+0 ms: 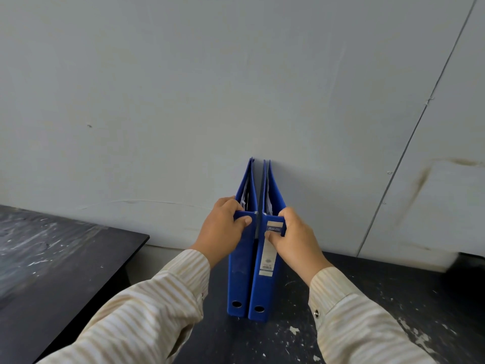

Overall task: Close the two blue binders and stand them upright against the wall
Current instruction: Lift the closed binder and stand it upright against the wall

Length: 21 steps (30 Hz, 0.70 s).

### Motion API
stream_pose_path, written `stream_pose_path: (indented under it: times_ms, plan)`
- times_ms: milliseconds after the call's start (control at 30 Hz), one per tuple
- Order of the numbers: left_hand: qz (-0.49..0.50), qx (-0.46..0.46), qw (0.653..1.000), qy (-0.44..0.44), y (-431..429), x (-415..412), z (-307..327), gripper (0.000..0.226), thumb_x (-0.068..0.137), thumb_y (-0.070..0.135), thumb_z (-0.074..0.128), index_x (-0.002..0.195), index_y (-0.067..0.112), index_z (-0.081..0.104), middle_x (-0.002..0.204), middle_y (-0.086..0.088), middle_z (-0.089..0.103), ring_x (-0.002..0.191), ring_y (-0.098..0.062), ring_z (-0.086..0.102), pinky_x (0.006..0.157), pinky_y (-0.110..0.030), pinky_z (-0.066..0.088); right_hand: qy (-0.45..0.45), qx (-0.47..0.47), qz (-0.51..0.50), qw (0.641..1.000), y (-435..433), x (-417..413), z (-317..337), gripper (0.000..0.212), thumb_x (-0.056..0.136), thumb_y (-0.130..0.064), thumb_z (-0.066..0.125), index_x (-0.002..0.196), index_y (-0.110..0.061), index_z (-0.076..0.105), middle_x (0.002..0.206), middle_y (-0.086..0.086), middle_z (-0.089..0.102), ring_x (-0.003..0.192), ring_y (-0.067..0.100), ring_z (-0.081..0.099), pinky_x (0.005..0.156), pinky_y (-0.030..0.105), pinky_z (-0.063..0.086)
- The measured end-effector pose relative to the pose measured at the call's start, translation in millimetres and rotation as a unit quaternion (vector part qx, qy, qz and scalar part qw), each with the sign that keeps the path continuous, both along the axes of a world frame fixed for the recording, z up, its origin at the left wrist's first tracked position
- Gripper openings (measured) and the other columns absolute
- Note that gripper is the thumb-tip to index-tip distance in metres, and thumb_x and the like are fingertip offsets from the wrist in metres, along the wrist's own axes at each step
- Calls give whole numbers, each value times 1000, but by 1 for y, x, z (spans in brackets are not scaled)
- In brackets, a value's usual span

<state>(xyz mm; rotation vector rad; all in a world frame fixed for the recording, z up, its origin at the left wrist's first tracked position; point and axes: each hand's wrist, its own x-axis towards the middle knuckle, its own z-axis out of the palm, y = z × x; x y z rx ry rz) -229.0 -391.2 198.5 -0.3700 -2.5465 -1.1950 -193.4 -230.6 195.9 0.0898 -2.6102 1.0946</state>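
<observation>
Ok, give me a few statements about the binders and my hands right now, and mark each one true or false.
1. The left binder and the right binder both stand upright on the dark table. True.
2. The left hand grips the top of the left binder. True.
3. The right binder's spine is bare. False: it bears a white label; the left binder's spine is the bare one.
4. The right hand lies flat on the table. False: it grips the top of the right binder.

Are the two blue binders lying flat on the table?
No, the plain blue binder and the labelled blue binder stand upright on the dark table, the left hand and right hand gripping their tops.
</observation>
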Motion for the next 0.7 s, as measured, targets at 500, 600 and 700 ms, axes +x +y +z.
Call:
stream_pose_path:
  times_ms: [500,600,700]
  plan:
    - [0,1,1000,2,0,0,0,10,90,20,60,86,13,54,100,4,49,78,-10,49,63,-10,33,-10,25,-38,999,1,-2,6,20,88,-19,64,95,-14,46,88,1,56,78,15,55,64,27,51]
    - [0,2,1000,2,0,0,-1,10,90,19,60,86,12,54,99,5,48,77,-9,48,63,-11,34,-6,11,-29,1000,3,-2,6,19,88,-19,64,94,-16,46,87,-2,55,75,11,53,59,20,47]
    - [4,0,1000,4,1,0,-1,11,90,19,60,86,12,54,100,5,49,78,-11,49,63,-11,34,-2,3,-22,1000,2,-1,6,19,88,-19,64,93,-17,46,85,-3,55,73,8,53,58,20,47]
